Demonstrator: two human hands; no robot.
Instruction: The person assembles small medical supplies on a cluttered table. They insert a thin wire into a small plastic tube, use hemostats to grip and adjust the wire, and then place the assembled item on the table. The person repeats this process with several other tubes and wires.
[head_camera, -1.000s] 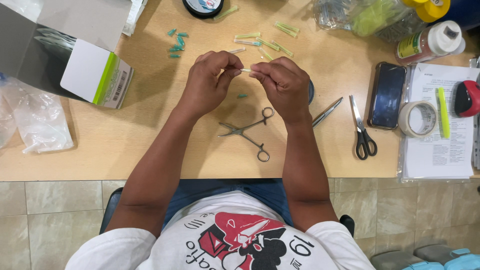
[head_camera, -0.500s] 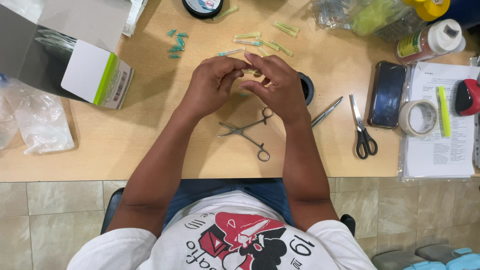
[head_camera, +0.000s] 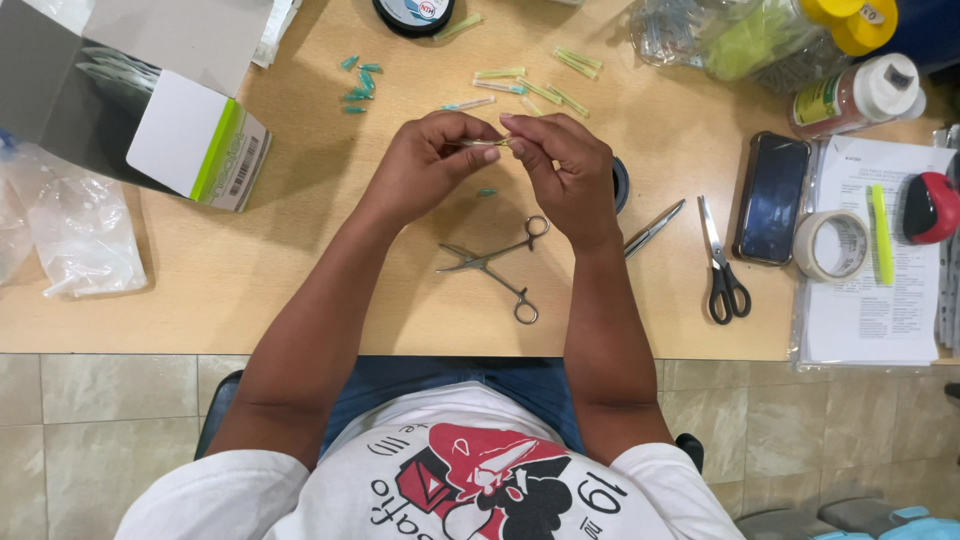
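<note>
**Both hands pinching one thin needle piece above the table**

I see both forearms coming up from the bottom edge, elbows apart, wrists angling inward so the hands meet over the middle of the wooden table (head_camera: 300, 290). Left hand (head_camera: 425, 168) is curled, knuckles up, thumb and forefinger closed narrow on one end of a thin pale-green needle piece (head_camera: 487, 143). Right hand (head_camera: 568, 175) mirrors it, fingertips pinched on the other end, remaining fingers folded down toward the palm. The piece sits level between the two pinches, held off the table. Too small for me to tell if it is capped.

Just below the hands lie steel forceps (head_camera: 497, 266), untouched, handles toward the person. One small teal cap (head_camera: 486, 192) lies on the table under the hands. More teal caps (head_camera: 360, 82) lie scattered above the left hand, and yellow-green needle sleeves (head_camera: 540, 82) above the right. Black-handled scissors (head_camera: 722, 265) and a dark phone (head_camera: 771, 198) sit well to the right, a tape roll (head_camera: 832, 245) beside them. An open grey box (head_camera: 150, 110) sits far left.
</note>
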